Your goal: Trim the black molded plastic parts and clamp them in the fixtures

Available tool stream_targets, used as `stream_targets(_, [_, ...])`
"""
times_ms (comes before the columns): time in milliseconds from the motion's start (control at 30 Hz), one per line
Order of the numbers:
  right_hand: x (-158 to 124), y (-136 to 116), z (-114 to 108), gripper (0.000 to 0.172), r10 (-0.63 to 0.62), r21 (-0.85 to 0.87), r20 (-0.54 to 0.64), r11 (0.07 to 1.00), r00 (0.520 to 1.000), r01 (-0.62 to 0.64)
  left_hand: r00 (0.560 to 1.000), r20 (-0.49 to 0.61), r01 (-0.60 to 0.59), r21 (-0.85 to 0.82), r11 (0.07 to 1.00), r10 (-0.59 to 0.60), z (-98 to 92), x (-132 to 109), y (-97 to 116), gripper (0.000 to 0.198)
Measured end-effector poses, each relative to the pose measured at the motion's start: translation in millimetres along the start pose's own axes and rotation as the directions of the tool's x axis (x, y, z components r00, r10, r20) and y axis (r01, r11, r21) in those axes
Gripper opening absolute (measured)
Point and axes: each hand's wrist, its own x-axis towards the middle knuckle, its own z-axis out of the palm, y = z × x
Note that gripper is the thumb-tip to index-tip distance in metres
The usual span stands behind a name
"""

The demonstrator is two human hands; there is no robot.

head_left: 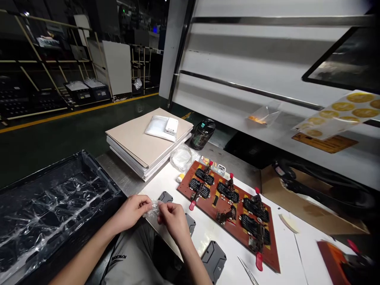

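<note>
Between my two hands, over the table's near edge, is a piece of clear plastic wrap [154,206]. Its left side is pinched by my left hand [137,208], and my right hand [173,218] has closed fingers on the other side. Whether anything sits inside the wrap cannot be made out. Just behind the hands lies a dark grey housing [165,196]. A second dark housing [190,222] is partly covered by my right hand, and a larger one [213,259] lies near my right forearm.
A red-brown fixture board [215,200] with red-tipped clamps holds several black parts. Tweezers [247,270] lie in front of it. On the left stands a black crate [99,174] with clear plastic inside. Behind are stacked cardboard sheets [133,142] and a dark jar [203,134].
</note>
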Motion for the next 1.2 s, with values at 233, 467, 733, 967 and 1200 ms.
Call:
stream_targets(233, [20,-8,-8,0.056,-0.211,-0.555,-0.072,0.821,0.975,0.137,0.963,-0.27,0.068,0.24,0.968,-0.001,-7.8,-1,-23,0.031])
stream_targets(467, [17,-9,-32,0.036,-0.041,-0.719,-0.152,0.691,0.988,-0.082,0.95,-0.311,0.078,0.221,0.972,-0.006,9.9,31,-48,0.02])
stream_targets(733, [-5,-3,-14,0.045,-0.134,-0.085,-0.363,0.99,0.922,0.111,0.945,-0.324,0.076,0.088,0.993,-0.044,18.4,39,-55,0.023])
stream_targets(967, [-8,-9,4,0.037,-0.172,-0.316,-0.221,0.944,0.96,0.097,0.938,-0.343,-0.01,0.133,0.991,0.055,15.3,25,-23,0.024])
stream_targets(1200, [-6,-15,-7,0.031,-0.165,-0.036,-0.016,0.986,0.986,0.164,0.953,-0.195,-0.184,0.23,0.956,0.231,18.9,0,29,0.019])
